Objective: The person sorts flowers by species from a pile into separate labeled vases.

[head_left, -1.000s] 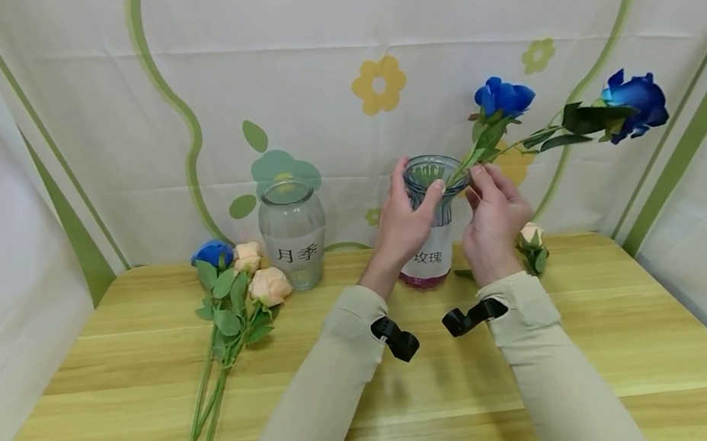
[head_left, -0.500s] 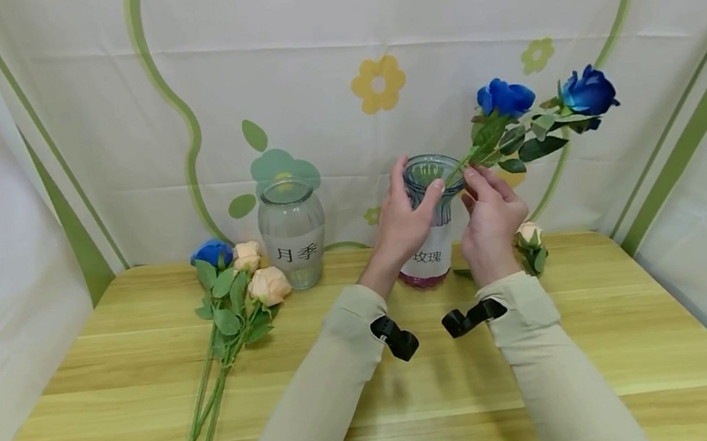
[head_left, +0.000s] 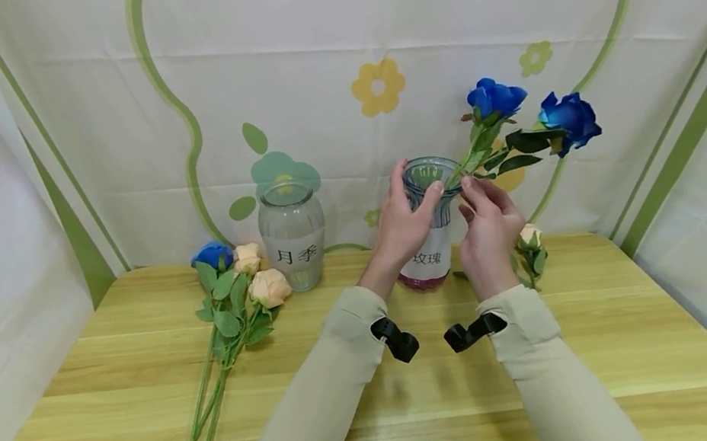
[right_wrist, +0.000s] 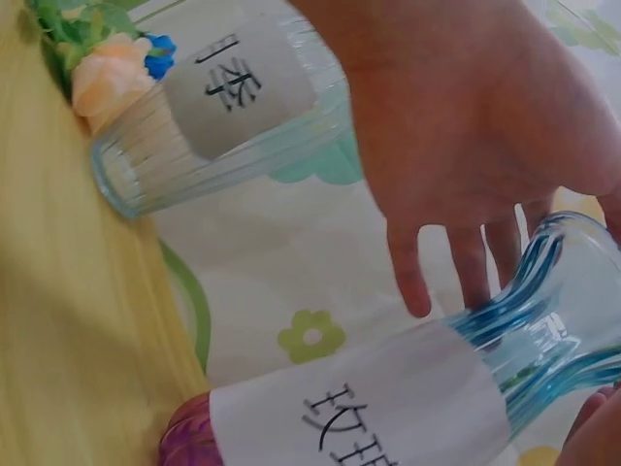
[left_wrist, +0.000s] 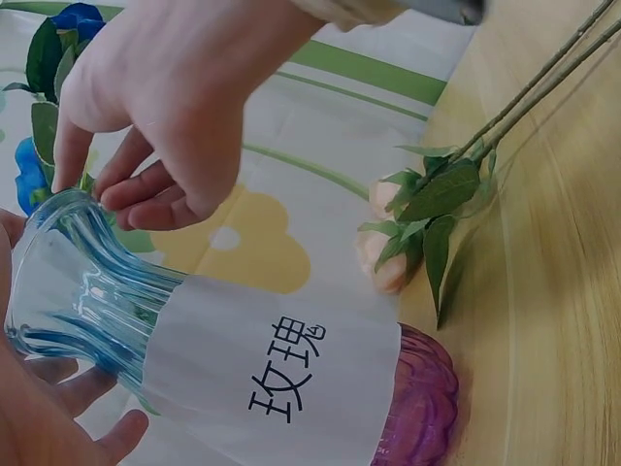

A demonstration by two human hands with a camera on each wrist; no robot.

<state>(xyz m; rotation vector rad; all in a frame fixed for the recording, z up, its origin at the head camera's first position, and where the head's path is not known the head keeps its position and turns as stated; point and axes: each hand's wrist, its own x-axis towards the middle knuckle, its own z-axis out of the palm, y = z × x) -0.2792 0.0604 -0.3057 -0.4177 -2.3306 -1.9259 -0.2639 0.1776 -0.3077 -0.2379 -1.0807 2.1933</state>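
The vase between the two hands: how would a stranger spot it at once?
Find the wooden table and look along its back edge. The vase is the right one of two, gripped near its top by the left hand. Unlike the clear vase to its left, it has a purple base.

Left hand (head_left: 399, 227) gripping the pink-based vase (head_left: 427, 259) round its flared top; right hand (head_left: 492, 229) pinching blue flowers (head_left: 495, 99) by the stem at its rim. Left of the left hand: clear vase (head_left: 291, 222), then mixed bunch (head_left: 228, 321) on the tabletop (head_left: 100, 415).
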